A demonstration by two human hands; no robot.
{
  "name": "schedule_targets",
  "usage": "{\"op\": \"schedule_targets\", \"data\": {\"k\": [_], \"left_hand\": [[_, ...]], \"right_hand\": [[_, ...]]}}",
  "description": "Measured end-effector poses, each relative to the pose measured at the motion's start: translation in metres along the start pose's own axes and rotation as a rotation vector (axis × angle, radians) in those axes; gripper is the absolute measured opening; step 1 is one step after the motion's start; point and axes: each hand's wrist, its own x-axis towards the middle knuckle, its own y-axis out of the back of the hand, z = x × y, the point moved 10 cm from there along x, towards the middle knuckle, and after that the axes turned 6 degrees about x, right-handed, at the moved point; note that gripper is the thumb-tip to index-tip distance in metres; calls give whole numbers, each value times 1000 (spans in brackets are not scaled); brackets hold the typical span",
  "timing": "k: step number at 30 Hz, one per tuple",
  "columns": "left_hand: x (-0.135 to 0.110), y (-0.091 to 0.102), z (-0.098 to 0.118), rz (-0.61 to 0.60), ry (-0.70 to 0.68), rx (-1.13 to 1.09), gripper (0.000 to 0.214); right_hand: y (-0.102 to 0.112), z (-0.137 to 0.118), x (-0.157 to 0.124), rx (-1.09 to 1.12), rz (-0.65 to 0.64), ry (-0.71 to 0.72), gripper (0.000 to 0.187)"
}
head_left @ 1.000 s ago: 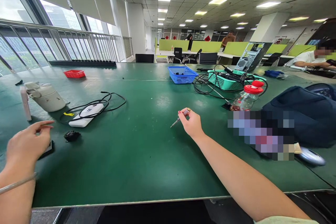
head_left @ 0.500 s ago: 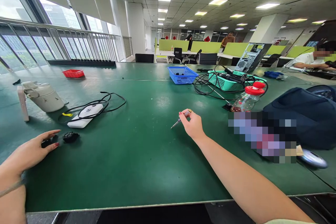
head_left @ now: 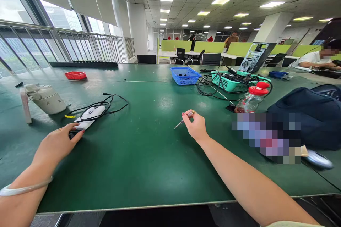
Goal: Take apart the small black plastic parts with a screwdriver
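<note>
My left hand (head_left: 54, 145) is at the left of the green table, its thumb and forefinger closed around a small black part (head_left: 72, 134). Most of that part is hidden by the fingers, so its kind cannot be made out. Just beyond the fingertips lies a white device marked 25 (head_left: 92, 112) with a black cable (head_left: 117, 108) looped over it. In my right hand (head_left: 196, 126), over the middle of the table, is a thin screwdriver (head_left: 183, 122), its handle between thumb and fingers and its tip slanting down to the left.
A white jug-like cup (head_left: 49, 99) and a red tray (head_left: 75, 75) are at the left. Farther back stand a blue basket (head_left: 185, 78) and a green basket (head_left: 231, 85) of cables. A red-lidded jar (head_left: 252, 101) and dark bag (head_left: 306, 117) sit right. A co-worker (head_left: 317, 58) sits beyond.
My left hand has moved right and away from me, onto the black part that lay uncovered beside it. The right hand with the screwdriver has stayed almost still.
</note>
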Motion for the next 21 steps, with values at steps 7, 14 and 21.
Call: {"op": "schedule_targets", "data": {"k": [7, 14, 21], "left_hand": [[-11, 5, 10, 7, -25, 82, 56], [-9, -2, 3, -77, 20, 71, 54], [-6, -2, -10, -71, 17, -2, 55]], "right_hand": [[1, -3, 0, 8, 0, 10, 32], [1, -5, 1, -4, -2, 22, 32], [3, -4, 1, 8, 8, 22, 32]]}}
